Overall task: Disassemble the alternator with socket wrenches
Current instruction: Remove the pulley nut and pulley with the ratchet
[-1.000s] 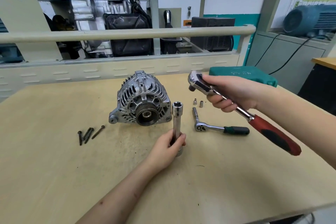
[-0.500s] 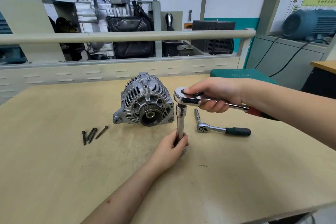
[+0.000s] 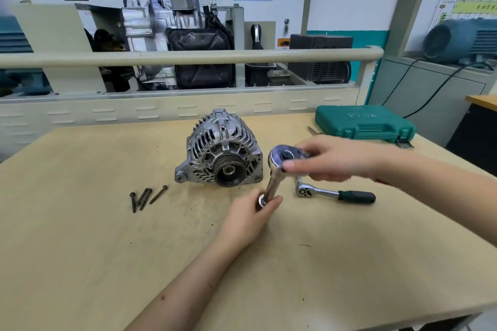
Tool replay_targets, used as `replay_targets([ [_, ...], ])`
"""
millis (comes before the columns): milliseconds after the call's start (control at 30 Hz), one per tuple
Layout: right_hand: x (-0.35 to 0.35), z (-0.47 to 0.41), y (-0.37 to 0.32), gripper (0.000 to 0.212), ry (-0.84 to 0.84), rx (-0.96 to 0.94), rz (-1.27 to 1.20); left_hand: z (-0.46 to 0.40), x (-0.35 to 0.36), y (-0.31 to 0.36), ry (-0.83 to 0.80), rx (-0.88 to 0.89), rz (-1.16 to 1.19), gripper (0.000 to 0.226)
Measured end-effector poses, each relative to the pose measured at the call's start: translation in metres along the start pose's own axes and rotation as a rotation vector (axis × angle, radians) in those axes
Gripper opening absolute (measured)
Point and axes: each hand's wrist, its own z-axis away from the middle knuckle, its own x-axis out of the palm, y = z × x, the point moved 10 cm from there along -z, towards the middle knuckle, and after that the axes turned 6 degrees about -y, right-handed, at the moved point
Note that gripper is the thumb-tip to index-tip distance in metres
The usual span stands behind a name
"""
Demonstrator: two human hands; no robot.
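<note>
My left hand (image 3: pixel 248 216) grips the long socket (image 3: pixel 272 187). My right hand (image 3: pixel 329 160) holds the big wrench (image 3: pixel 282 157) on top. I should push straight down until it clicks.

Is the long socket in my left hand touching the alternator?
Apart. The head view shows bare table between the long socket, gripped by the left hand, and the alternator.

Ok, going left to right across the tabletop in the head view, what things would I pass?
Loose bolts → alternator → long socket gripped by the left hand → small ratchet → green tool case.
</note>
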Motion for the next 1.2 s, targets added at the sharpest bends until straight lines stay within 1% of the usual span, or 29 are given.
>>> replay_targets([
  [67, 0.008, 0.013, -0.019, 0.043, 0.124, -0.173, 0.088, 0.004, -0.025, -0.008, 0.111, -0.079, 0.012, 0.022],
  [100, 0.013, 0.02, -0.026, 0.038, 0.173, -0.242, 0.11, 0.006, -0.033, -0.011, 0.127, -0.103, 0.076, 0.019],
  [167, 0.027, 0.029, -0.035, 0.035, 0.224, -0.32, 0.171, 0.011, -0.04, -0.015, 0.098, -0.156, 0.268, 0.009],
  [233, 0.044, 0.031, -0.036, 0.037, 0.24, -0.331, 0.351, 0.02, -0.039, -0.02, 0.053, -0.238, 0.443, 0.013],
  [333, 0.068, 0.03, -0.039, 0.039, 0.297, -0.374, 0.628, 0.028, -0.036, -0.023, 0.038, -0.313, 0.721, 0.015],
  [433, 0.077, 0.027, -0.04, 0.042, 0.373, -0.435, 0.712, 0.029, -0.036, -0.019, 0.027, -0.358, 0.826, 0.023],
  [533, 0.076, 0.018, -0.034, 0.048, 0.386, -0.361, 0.792, 0.027, -0.033, -0.012, -0.003, -0.379, 1.001, 0.031],
  [633, 0.087, 0.018, -0.036, 0.047, 0.356, -0.389, 0.92, 0.03, -0.028, -0.014, 0.03, -0.426, 1.159, 0.028],
  [667, 0.089, 0.02, -0.041, 0.047, 0.389, -0.427, 0.962, 0.03, -0.026, -0.015, 0.038, -0.442, 1.182, 0.026],
  [733, 0.09, 0.024, -0.052, 0.048, 0.456, -0.495, 1.002, 0.032, -0.022, -0.018, 0.051, -0.481, 1.197, 0.025],
  [800, 0.089, 0.021, -0.057, 0.049, 0.475, -0.52, 1.006, 0.032, -0.019, -0.02, 0.064, -0.529, 1.199, 0.028],
  [900, 0.094, 0.009, -0.053, 0.05, 0.373, -0.493, 0.988, 0.027, -0.02, -0.02, 0.086, -0.55, 1.208, 0.029],
  [967, 0.095, 0.001, -0.044, 0.051, 0.3, -0.444, 0.935, 0.025, -0.012, -0.016, 0.057, -0.563, 1.303, 0.029],
  [1033, 0.091, 0.0, -0.044, 0.053, 0.295, -0.45, 0.955, 0.024, -0.002, -0.012, 0.007, -0.586, 1.414, 0.033],
  [1100, 0.087, 0.003, -0.05, 0.057, 0.285, -0.478, 0.973, 0.024, 0.006, -0.007, -0.006, -0.596, 1.516, 0.04],
  [1133, 0.086, 0.005, -0.054, 0.057, 0.291, -0.514, 0.992, 0.023, 0.007, -0.006, 0.004, -0.593, 1.573, 0.042],
  [1200, 0.081, 0.018, -0.065, 0.057, 0.411, -0.59, 1.042, 0.021, 0.01, -0.005, 0.03, -0.587, 1.683, 0.047],
])
